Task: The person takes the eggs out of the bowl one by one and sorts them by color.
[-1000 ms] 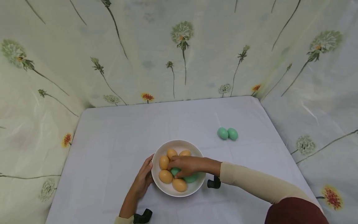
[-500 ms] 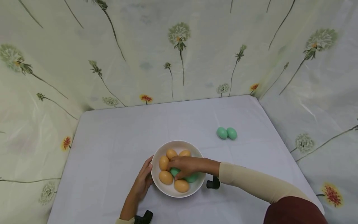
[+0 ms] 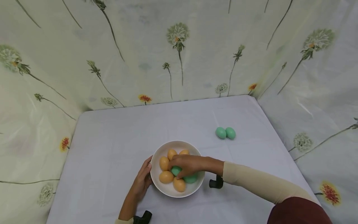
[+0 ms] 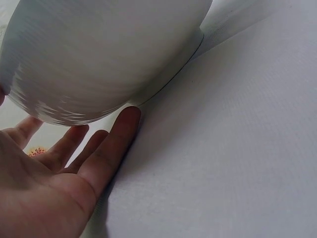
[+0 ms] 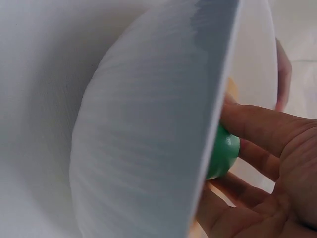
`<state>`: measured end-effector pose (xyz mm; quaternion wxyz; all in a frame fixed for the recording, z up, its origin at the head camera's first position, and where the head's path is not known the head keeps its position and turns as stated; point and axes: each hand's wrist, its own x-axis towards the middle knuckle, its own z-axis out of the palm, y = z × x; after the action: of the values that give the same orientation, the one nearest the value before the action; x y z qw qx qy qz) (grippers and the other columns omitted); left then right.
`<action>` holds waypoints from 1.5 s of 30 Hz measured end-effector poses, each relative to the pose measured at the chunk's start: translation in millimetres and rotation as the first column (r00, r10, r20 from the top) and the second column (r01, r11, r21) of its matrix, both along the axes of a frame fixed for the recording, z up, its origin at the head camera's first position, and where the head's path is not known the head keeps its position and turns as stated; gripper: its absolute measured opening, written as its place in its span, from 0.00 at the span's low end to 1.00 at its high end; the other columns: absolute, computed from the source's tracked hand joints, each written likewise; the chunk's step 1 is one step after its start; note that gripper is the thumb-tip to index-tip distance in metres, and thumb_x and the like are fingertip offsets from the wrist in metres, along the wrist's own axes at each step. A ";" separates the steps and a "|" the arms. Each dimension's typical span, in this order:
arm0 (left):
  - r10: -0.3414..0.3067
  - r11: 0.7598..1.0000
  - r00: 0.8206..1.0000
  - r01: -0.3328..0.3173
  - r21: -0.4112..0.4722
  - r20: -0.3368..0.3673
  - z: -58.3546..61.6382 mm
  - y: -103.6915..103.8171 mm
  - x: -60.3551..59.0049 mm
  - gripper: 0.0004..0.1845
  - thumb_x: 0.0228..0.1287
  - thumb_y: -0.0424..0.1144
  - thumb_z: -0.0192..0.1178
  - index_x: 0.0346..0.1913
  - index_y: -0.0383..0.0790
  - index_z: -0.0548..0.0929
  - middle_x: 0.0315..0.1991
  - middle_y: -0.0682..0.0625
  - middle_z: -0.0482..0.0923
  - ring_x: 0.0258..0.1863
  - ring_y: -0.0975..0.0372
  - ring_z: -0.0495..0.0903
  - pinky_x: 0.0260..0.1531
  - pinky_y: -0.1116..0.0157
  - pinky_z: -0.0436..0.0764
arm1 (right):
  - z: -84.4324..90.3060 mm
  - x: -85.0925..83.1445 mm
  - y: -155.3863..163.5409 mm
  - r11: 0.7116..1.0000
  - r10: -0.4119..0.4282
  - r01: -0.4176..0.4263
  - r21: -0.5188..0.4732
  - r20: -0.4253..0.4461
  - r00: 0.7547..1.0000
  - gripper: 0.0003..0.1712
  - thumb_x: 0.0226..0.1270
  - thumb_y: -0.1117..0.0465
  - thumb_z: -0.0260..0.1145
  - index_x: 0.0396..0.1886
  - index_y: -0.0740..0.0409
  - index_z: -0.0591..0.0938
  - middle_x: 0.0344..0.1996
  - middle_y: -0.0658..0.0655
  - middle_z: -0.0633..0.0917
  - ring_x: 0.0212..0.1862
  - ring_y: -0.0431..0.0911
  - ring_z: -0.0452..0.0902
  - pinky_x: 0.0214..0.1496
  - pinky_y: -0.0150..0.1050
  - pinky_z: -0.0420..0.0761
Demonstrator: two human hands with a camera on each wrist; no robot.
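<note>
right hand (image 3: pixel 186 164) curls round a green egg (image 3: pixel 176 170) in the white bowl (image 3: pixel 170 190). left hand (image 3: pixel 143 181), fingers straight, rests against the bowl's left wall.

— What has changed in the last second?
— Very little. My right hand (image 3: pixel 186 165) has closed more around the green egg (image 3: pixel 176 170) in the bowl (image 3: pixel 167 190) and raised it a touch.
— And the arm?
— My wrist has shifted slightly to the right, and the view has drifted.
</note>
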<state>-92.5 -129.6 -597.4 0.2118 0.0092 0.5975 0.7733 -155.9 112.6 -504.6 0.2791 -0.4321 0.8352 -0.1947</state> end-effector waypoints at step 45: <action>0.006 1.000 1.000 -0.006 -0.015 0.014 0.4 1.3 0.4 0.30 0.78 0.54 0.41 0.78 0.51 0.56 0.79 0.41 0.51 0.72 0.39 0.61 0.53 0.51 0.80 | 46.4 -65.9 164.8 0.852 -0.518 0.505 -0.139 -0.087 0.851 0.23 0.64 0.58 0.72 0.58 0.55 0.81 0.58 0.60 0.79 0.56 0.54 0.76 0.53 0.48 0.82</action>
<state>-92.0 -128.3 -597.0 0.2138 0.0006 0.6018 0.7695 -221.8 277.4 -458.1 0.1413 -0.2198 0.9233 -0.2813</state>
